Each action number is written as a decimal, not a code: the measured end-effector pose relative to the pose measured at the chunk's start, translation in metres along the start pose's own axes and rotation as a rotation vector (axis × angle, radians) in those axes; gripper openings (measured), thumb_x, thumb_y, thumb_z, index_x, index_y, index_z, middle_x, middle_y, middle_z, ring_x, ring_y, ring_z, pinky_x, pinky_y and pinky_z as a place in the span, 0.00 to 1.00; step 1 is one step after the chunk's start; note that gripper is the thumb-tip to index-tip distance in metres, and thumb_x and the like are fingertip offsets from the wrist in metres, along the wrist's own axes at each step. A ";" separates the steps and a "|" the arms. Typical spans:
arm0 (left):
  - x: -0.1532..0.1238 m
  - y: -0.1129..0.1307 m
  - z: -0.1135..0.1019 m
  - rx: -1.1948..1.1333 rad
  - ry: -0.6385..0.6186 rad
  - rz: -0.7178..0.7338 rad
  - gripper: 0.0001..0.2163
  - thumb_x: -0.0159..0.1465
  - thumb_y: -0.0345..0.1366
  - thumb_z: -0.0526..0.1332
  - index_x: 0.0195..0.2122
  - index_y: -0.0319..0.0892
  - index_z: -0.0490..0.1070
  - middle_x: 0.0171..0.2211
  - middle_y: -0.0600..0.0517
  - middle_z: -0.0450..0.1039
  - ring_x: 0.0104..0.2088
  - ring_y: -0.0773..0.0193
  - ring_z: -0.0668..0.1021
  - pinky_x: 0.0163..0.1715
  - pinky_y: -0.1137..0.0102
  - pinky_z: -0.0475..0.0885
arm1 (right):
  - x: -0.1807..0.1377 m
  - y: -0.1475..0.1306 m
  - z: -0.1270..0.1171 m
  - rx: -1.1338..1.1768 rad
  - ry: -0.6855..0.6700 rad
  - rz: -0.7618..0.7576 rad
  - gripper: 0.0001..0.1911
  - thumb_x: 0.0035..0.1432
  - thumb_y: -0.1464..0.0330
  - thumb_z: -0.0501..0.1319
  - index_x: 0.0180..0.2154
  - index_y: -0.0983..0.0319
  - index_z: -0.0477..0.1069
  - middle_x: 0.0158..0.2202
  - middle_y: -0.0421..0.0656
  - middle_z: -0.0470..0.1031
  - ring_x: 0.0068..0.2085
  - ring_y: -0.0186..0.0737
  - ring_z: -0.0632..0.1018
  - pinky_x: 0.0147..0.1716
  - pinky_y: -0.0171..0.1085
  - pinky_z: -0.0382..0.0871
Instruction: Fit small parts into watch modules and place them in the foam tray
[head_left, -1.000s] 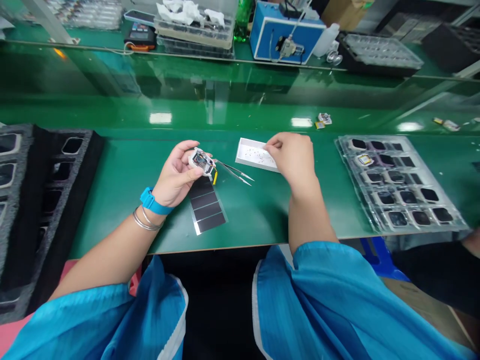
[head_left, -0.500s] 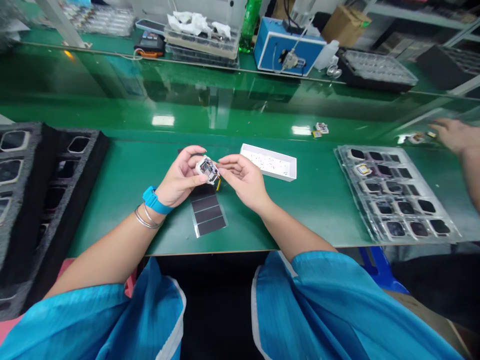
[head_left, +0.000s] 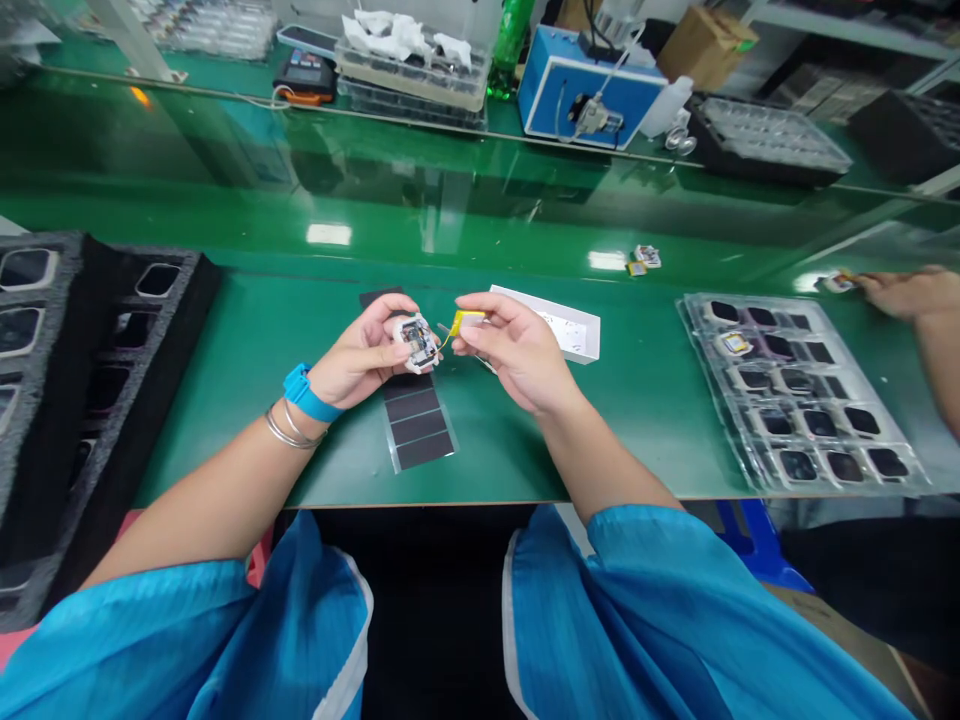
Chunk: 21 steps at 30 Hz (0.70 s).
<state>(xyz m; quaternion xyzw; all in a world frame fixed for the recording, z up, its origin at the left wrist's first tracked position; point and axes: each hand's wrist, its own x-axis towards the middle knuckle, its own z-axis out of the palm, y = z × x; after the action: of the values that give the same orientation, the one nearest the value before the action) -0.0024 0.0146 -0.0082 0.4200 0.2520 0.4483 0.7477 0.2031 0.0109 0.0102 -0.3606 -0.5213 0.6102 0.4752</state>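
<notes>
My left hand is closed round a small white device case with an exposed circuit board, held just above the green bench. My right hand pinches a small yellow, battery-like part that hangs on thin wires from the case, lifted up and to the right of it. Under the hands lies a clear sheet with dark rectangular strips. A shallow white tray of tiny parts sits just behind my right hand.
Black foam trays with device slots stand at the left. A clear blister tray of dark parts lies at the right; another person's hand reaches beyond it. A blue machine and stacked trays stand across the conveyor.
My right hand left the white tray, came to the case, and has now pulled the yellow part up and away from it. The other person's hand moved in at the right.
</notes>
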 end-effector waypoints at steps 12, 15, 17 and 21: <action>0.002 -0.007 0.009 -0.009 -0.010 -0.256 0.19 0.51 0.31 0.72 0.44 0.40 0.72 0.35 0.48 0.77 0.35 0.59 0.81 0.30 0.72 0.79 | 0.000 0.015 0.007 -0.504 0.056 -0.356 0.12 0.61 0.61 0.62 0.45 0.57 0.74 0.42 0.42 0.77 0.41 0.38 0.77 0.47 0.42 0.74; 0.003 -0.009 0.011 0.021 0.055 -0.268 0.16 0.53 0.30 0.69 0.43 0.38 0.72 0.35 0.46 0.78 0.33 0.58 0.82 0.29 0.71 0.79 | 0.001 0.019 0.006 -0.571 0.055 -0.389 0.11 0.61 0.65 0.62 0.45 0.56 0.74 0.40 0.41 0.77 0.41 0.38 0.76 0.46 0.42 0.74; 0.005 -0.011 0.013 0.052 0.120 -0.264 0.14 0.53 0.29 0.68 0.40 0.37 0.71 0.32 0.47 0.77 0.30 0.59 0.81 0.27 0.71 0.79 | 0.002 0.023 0.008 -0.611 0.055 -0.412 0.11 0.61 0.68 0.61 0.45 0.56 0.75 0.38 0.41 0.77 0.40 0.39 0.76 0.45 0.42 0.74; 0.009 -0.012 0.012 0.047 0.229 -0.260 0.09 0.54 0.26 0.65 0.37 0.35 0.70 0.30 0.47 0.77 0.28 0.59 0.81 0.26 0.72 0.79 | 0.010 0.037 0.012 -0.635 0.096 -0.392 0.12 0.60 0.70 0.59 0.46 0.57 0.74 0.39 0.42 0.76 0.40 0.38 0.76 0.45 0.41 0.73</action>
<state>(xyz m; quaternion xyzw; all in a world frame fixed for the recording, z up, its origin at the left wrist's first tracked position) 0.0169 0.0150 -0.0120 0.3474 0.3980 0.3866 0.7560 0.1809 0.0170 -0.0227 -0.4116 -0.7209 0.2982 0.4711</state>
